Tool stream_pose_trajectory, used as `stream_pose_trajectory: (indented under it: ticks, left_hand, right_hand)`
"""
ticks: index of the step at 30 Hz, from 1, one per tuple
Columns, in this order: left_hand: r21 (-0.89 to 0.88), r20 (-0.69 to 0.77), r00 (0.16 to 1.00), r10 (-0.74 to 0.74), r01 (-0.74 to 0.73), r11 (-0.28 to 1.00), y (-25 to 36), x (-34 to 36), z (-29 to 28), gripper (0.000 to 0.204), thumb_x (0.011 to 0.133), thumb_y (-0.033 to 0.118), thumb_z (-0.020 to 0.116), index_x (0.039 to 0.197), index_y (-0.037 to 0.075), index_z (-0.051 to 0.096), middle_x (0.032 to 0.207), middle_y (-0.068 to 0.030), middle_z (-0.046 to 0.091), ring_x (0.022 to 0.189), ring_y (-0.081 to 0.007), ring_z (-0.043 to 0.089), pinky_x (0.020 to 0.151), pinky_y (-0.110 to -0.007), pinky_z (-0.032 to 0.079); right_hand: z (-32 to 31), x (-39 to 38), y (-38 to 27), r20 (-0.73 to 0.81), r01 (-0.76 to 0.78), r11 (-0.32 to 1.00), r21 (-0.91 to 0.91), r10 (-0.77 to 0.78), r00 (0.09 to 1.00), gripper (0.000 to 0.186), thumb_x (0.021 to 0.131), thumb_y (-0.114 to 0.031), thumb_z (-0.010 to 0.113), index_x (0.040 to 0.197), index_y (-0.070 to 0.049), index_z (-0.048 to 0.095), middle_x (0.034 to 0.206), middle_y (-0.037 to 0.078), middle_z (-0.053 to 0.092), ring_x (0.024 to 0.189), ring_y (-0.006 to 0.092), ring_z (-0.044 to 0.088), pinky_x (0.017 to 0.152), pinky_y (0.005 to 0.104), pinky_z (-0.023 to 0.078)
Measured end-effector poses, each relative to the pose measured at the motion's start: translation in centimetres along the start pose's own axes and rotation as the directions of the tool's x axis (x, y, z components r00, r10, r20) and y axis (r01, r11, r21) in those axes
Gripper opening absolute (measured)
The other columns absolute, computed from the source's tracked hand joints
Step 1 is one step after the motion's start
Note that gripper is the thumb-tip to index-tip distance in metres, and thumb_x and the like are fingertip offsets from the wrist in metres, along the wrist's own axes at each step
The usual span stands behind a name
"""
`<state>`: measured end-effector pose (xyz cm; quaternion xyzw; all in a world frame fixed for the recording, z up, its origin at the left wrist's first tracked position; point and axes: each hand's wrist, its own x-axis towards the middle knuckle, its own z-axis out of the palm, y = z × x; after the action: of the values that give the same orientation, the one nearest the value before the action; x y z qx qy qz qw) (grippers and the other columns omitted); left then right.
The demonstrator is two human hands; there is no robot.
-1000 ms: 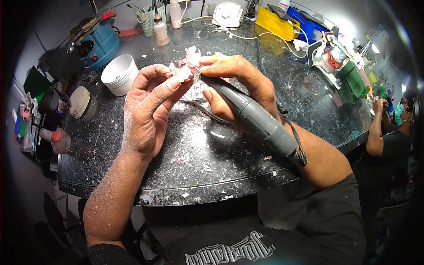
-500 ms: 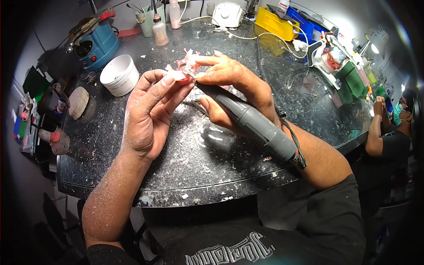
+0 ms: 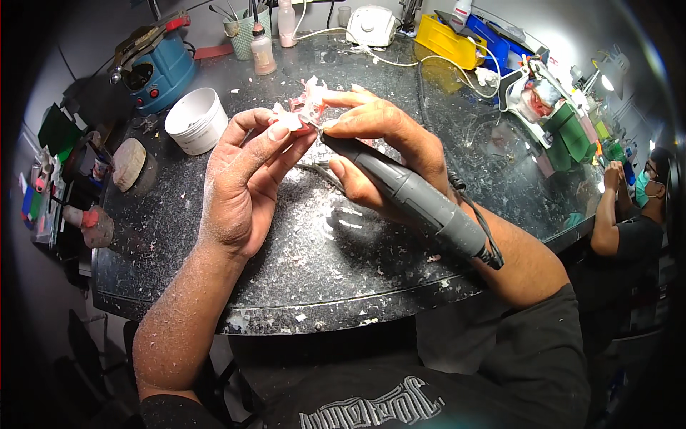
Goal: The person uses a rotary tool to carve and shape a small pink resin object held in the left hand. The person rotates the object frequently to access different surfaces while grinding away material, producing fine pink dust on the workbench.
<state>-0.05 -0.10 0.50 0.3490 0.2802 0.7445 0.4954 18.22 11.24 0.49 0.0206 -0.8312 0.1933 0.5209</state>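
Between the thumb and fingers of my left hand [image 3: 243, 179] is a small pink-and-white denture [image 3: 310, 101] with an uneven outline. Fine pale dust coats that hand and forearm. My right hand [image 3: 393, 136] grips a thick dark-grey rotary handpiece [image 3: 411, 189] like a pen, its cable trailing from the back end beside my wrist. The handpiece's narrow tip meets the denture's near right side, or comes very close; the exact contact is too small to tell. My right fingertips also reach over to the denture's right edge.
Pale shavings litter the black worktop [image 3: 286, 300]. A white tub [image 3: 196, 121] stands left of my hands, with a blue machine [image 3: 153, 75] behind it. At the back are a dropper bottle [image 3: 263, 53], a white control box [image 3: 371, 26] and a yellow bin [image 3: 446, 41]. A masked person [image 3: 636, 207] sits far right.
The denture, the handpiece and both hands have shifted very slightly to the right in the picture, along with the background. The denture looks turned a little. Both grips are the same.
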Motion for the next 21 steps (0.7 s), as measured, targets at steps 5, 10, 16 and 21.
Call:
stream_pose_trajectory:
  ticks: [5, 10, 16, 21]
  left_hand:
    - [0.025, -0.013, 1.000, -0.014, 0.015, 1.000, -0.06, -0.07, -0.28, 0.019, 0.101, 0.005, 0.066, 0.117, -0.001, 0.057, 0.118, -0.0173, 0.068, 0.117, -0.0272, 0.070, 0.111, -0.038, 0.055]
    - [-0.042, 0.016, 0.999, -0.035, 0.035, 0.999, -0.20, -0.08, -0.35, 0.020, 0.102, 0.008, 0.065, 0.117, -0.001, 0.056, 0.118, -0.0186, 0.069, 0.118, -0.0267, 0.069, 0.112, -0.038, 0.055]
    - [-0.074, 0.015, 0.998, -0.055, 0.055, 0.996, -0.31, -0.12, -0.47, 0.020, 0.103, 0.010, 0.066, 0.117, -0.002, 0.057, 0.119, -0.0183, 0.069, 0.119, -0.0259, 0.068, 0.112, -0.039, 0.054]
    - [-0.068, 0.022, 0.998, -0.052, 0.053, 0.996, -0.37, -0.15, -0.27, 0.020, 0.103, 0.010, 0.066, 0.116, -0.002, 0.058, 0.118, -0.0163, 0.068, 0.118, -0.0247, 0.068, 0.112, -0.039, 0.054]
  right_hand:
    - [0.20, -0.10, -0.27, -0.008, -0.006, 1.000, 0.026, 0.006, 1.000, 0.040, 0.078, -0.006, 0.084, 0.115, -0.008, 0.070, 0.116, 0.012, 0.073, 0.124, 0.0303, 0.068, 0.115, 0.0494, 0.046]
    - [0.26, -0.07, 0.05, -0.002, 0.021, 1.000, 0.023, -0.021, 1.000, 0.042, 0.078, -0.002, 0.083, 0.116, -0.005, 0.068, 0.113, 0.013, 0.072, 0.124, 0.0330, 0.067, 0.114, 0.0505, 0.046]
    - [-0.08, 0.26, -0.61, 0.050, 0.044, 0.999, -0.008, -0.043, 0.998, 0.039, 0.082, 0.004, 0.078, 0.118, 0.001, 0.066, 0.105, 0.014, 0.072, 0.118, 0.0342, 0.069, 0.114, 0.0563, 0.044]
    - [-0.19, 0.19, -0.41, 0.078, 0.048, 0.999, -0.002, -0.048, 0.996, 0.038, 0.082, 0.004, 0.078, 0.118, 0.000, 0.066, 0.104, 0.013, 0.072, 0.116, 0.0341, 0.070, 0.114, 0.0574, 0.045]
